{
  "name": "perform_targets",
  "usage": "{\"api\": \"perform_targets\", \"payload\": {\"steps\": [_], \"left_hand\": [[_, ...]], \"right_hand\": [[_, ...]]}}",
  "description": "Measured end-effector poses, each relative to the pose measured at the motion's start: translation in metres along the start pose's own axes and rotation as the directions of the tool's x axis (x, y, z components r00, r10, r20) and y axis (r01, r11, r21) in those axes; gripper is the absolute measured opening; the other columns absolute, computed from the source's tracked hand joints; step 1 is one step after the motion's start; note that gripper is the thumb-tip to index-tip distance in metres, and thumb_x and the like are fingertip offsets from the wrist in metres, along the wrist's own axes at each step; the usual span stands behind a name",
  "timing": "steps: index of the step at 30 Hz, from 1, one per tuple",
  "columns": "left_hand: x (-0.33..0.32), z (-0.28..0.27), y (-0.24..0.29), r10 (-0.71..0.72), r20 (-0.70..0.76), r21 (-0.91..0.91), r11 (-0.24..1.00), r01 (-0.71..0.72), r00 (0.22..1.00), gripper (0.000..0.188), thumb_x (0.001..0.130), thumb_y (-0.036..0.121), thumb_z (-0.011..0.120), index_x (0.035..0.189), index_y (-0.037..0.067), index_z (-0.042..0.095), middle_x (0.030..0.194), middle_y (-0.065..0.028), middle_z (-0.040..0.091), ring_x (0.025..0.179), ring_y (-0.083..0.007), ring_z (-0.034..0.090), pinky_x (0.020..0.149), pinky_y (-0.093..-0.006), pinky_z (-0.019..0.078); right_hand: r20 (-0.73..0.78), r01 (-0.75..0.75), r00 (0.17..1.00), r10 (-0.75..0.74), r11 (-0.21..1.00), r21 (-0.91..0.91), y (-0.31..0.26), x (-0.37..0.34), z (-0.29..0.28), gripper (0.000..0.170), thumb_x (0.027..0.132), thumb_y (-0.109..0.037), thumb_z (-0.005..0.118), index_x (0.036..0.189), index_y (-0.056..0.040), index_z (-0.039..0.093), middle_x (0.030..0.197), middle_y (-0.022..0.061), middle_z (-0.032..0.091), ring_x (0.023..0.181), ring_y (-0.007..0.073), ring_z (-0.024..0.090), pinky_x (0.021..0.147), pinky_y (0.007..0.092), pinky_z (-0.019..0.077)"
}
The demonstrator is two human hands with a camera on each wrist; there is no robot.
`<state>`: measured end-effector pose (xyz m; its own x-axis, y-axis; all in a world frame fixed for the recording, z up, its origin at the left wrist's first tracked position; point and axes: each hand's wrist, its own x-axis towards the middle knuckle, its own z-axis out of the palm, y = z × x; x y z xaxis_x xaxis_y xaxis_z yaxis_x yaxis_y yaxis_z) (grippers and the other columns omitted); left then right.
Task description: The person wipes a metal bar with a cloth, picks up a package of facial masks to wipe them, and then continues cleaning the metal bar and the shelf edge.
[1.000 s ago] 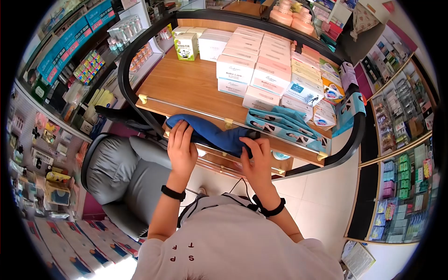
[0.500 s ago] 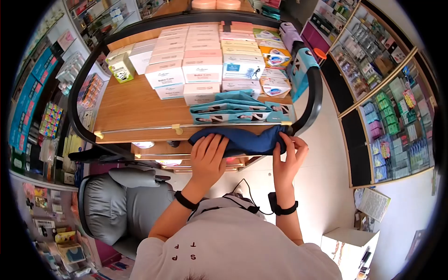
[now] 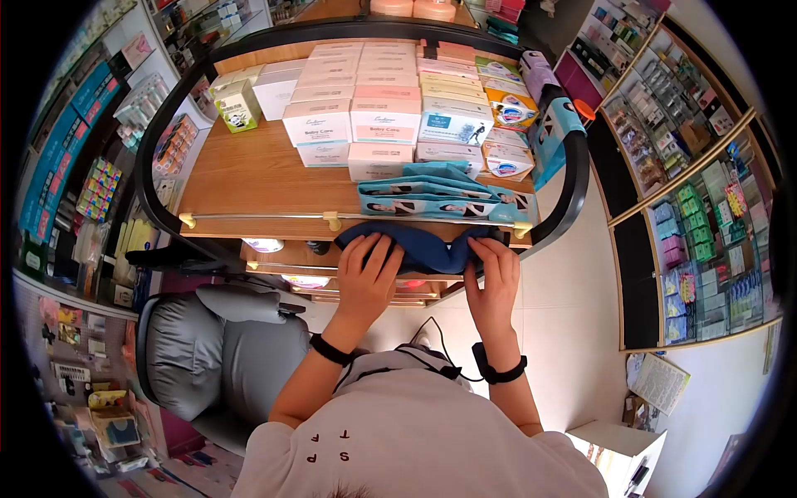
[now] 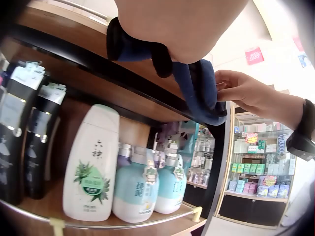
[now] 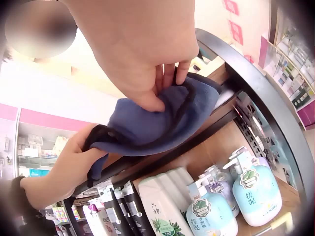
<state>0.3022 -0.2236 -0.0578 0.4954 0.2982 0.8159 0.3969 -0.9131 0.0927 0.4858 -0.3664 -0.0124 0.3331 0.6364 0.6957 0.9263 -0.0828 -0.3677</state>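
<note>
A blue cloth piece with black edging (image 3: 444, 251) is stretched between both hands at the front edge of the shelf top. My left hand (image 3: 365, 278) grips its left end, with the fingers over the top. At the other end, my right hand (image 3: 496, 286) pinches the fabric between thumb and fingers. In the right wrist view the cloth (image 5: 147, 125) sags into a fold, its dark trim running along the opening. From the left wrist, the cloth (image 4: 194, 88) hangs beside the upper shelf's edge.
Boxes (image 3: 386, 120) and blue packets (image 3: 423, 199) stand on the shelf top behind a thin rail (image 3: 266, 217). On the shelf below are a white bottle (image 4: 93, 167) and pump bottles (image 4: 138, 189). A grey chair (image 3: 187, 357) stands to the left.
The head view has turned right. Both hands and the cloth have moved right along the shelf front. Over the last half second the right hand has come a little closer to the left.
</note>
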Motion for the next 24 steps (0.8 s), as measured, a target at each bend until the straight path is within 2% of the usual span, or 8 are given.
{"api": "perform_targets", "payload": {"steps": [1, 3, 6, 11, 13, 17, 22, 24], "left_hand": [[-0.004, -0.005, -0.008, -0.007, -0.018, 0.022, 1.000, 0.007, 1.000, 0.041, 0.077, 0.004, 0.069, 0.118, 0.008, 0.072, 0.131, -0.0148, 0.065, 0.126, -0.0367, 0.059, 0.108, -0.0553, 0.0485], [-0.012, -0.017, -0.021, -0.041, -0.028, 0.052, 0.998, 0.043, 0.999, 0.040, 0.078, 0.002, 0.068, 0.117, 0.006, 0.072, 0.129, -0.0173, 0.064, 0.125, -0.0386, 0.060, 0.110, -0.0571, 0.0484], [-0.026, -0.029, -0.045, -0.092, -0.065, 0.126, 0.987, 0.099, 0.994, 0.041, 0.074, -0.002, 0.066, 0.114, 0.003, 0.071, 0.128, -0.0202, 0.063, 0.125, -0.0422, 0.060, 0.112, -0.0616, 0.0483], [-0.043, -0.054, -0.083, -0.180, -0.098, 0.229, 0.953, 0.199, 0.979, 0.041, 0.072, -0.007, 0.062, 0.111, 0.001, 0.068, 0.130, -0.0220, 0.062, 0.127, -0.0464, 0.059, 0.113, -0.0630, 0.0478], [-0.045, -0.061, -0.094, -0.234, -0.163, 0.284, 0.919, 0.273, 0.958, 0.034, 0.076, -0.005, 0.066, 0.109, 0.000, 0.070, 0.127, -0.0213, 0.064, 0.125, -0.0428, 0.061, 0.114, -0.0616, 0.0493], [-0.054, -0.073, -0.111, -0.319, -0.171, 0.300, 0.884, 0.358, 0.932, 0.048, 0.068, -0.012, 0.060, 0.115, -0.001, 0.064, 0.135, -0.0228, 0.057, 0.127, -0.0490, 0.055, 0.116, -0.0607, 0.0464], [-0.044, -0.084, -0.111, -0.395, -0.215, 0.336, 0.829, 0.447, 0.893, 0.051, 0.067, -0.012, 0.063, 0.115, 0.002, 0.065, 0.129, -0.0202, 0.058, 0.121, -0.0459, 0.057, 0.106, -0.0577, 0.0522], [-0.044, -0.082, -0.108, -0.438, -0.225, 0.280, 0.826, 0.488, 0.870, 0.054, 0.066, -0.014, 0.063, 0.117, 0.003, 0.066, 0.127, -0.0189, 0.059, 0.116, -0.0439, 0.060, 0.099, -0.0530, 0.0540]], "right_hand": [[0.007, 0.011, 1.000, -0.011, 1.000, 0.013, -0.004, 0.002, 0.002, 0.047, 0.084, 0.008, 0.076, 0.128, -0.0078, 0.072, 0.125, 0.0098, 0.067, 0.112, 0.0319, 0.063, 0.097, 0.0430, 0.0493], [0.040, 0.026, 0.999, -0.025, 0.999, -0.030, -0.012, 0.009, 0.007, 0.045, 0.085, 0.001, 0.077, 0.128, -0.0102, 0.072, 0.125, 0.0061, 0.067, 0.112, 0.0290, 0.061, 0.095, 0.0430, 0.0471], [0.074, 0.108, 0.991, -0.109, 0.994, 0.015, -0.025, 0.016, 0.026, 0.044, 0.086, -0.004, 0.079, 0.128, -0.0109, 0.072, 0.123, 0.0054, 0.067, 0.110, 0.0285, 0.062, 0.093, 0.0428, 0.0458], [0.067, 0.170, 0.982, -0.176, 0.981, 0.095, -0.063, 0.020, 0.070, 0.042, 0.086, -0.007, 0.080, 0.127, -0.0116, 0.071, 0.119, 0.0044, 0.066, 0.107, 0.0278, 0.062, 0.092, 0.0436, 0.0446], [0.061, 0.192, 0.979, -0.197, 0.978, 0.078, -0.080, 0.023, 0.085, 0.039, 0.088, -0.008, 0.079, 0.126, -0.0121, 0.071, 0.118, 0.0033, 0.065, 0.105, 0.0260, 0.062, 0.088, 0.0419, 0.0441], [0.057, 0.250, 0.964, -0.260, 0.958, 0.144, -0.101, 0.031, 0.105, 0.035, 0.090, -0.009, 0.079, 0.124, -0.0123, 0.071, 0.115, 0.0013, 0.065, 0.100, 0.0232, 0.062, 0.084, 0.0404, 0.0428], [0.042, 0.274, 0.958, -0.285, 0.947, 0.167, -0.109, 0.034, 0.115, 0.031, 0.092, -0.011, 0.078, 0.122, -0.0121, 0.071, 0.115, 0.0009, 0.065, 0.099, 0.0221, 0.062, 0.081, 0.0398, 0.0419], [0.054, 0.268, 0.959, -0.279, 0.952, 0.149, -0.109, 0.033, 0.114, 0.030, 0.092, -0.011, 0.078, 0.121, -0.0119, 0.071, 0.115, 0.0012, 0.065, 0.098, 0.0223, 0.062, 0.080, 0.0397, 0.0414]]}}
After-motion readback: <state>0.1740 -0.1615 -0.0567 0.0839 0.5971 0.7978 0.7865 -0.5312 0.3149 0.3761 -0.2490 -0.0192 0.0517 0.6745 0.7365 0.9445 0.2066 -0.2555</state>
